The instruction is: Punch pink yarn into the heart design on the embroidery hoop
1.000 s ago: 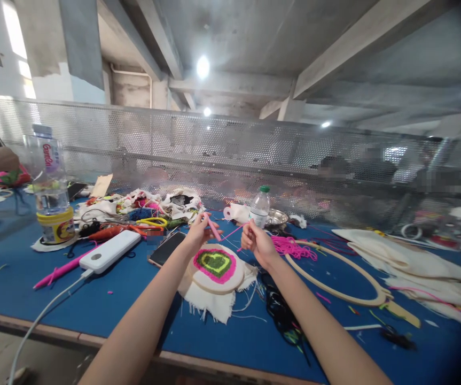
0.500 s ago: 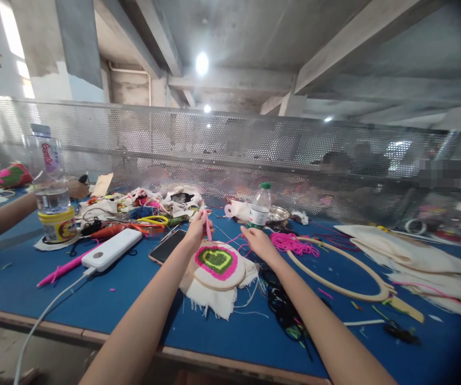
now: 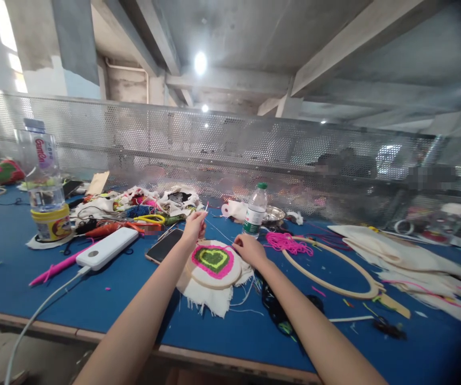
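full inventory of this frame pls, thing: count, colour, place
small hoop: 1, wooden, white cloth with pink-green heart, centre of table
thin thread: 1, pale, stretched between the hands
large hoop: 1, wooden, unfilled, right of centre
pink yarn: 1 tangle, by large hoop
small bottle: 1, clear, green cap, behind hoops
phone: 1, dark, left of small hoop
power bank: 1, white, cabled, left
pink tool: 1, left front
large bottle: 1, clear, standing in a yellow tub, far left
white fabric: pile, right
table: 1, blue
left hand: raised, pinching thread
right hand: low, pinching thread
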Demonstrator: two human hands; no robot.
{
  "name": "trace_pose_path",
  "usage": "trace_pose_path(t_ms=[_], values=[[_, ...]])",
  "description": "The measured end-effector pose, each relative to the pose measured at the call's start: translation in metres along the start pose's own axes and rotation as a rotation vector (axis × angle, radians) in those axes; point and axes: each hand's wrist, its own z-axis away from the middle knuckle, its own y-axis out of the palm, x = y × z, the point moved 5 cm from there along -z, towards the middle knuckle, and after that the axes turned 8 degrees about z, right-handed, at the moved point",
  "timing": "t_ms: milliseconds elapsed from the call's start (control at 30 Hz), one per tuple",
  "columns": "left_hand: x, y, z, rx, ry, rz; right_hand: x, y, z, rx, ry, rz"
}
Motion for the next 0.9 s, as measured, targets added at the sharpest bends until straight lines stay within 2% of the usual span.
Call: trace_pose_path(t_ms=[200, 433, 600, 800, 900], values=[[0.004, -0.01, -0.003, -0.137, -0.002, -0.045, 0.0, 0.008, -0.007, -0.004, 0.092, -0.009], [0.006, -0.016, -0.006, -0.157, 0.003, -0.05, -0.007, 0.009, -0.006, 0.012, 0.198, -0.196], [0.002, -0.017, -0.008, -0.117, 0.015, -0.075, -0.012, 0.004, -0.01, 0.071, 0.213, -0.566], [0.004, -0.024, -0.008, -0.198, 0.032, -0.197, -0.004, -0.014, -0.005, 0.1, 0.148, -1.073], [0.007, -0.025, -0.011, -0.19, 0.004, -0.205, 0.003, -0.019, -0.001, 0.148, 0.121, -1.377]])
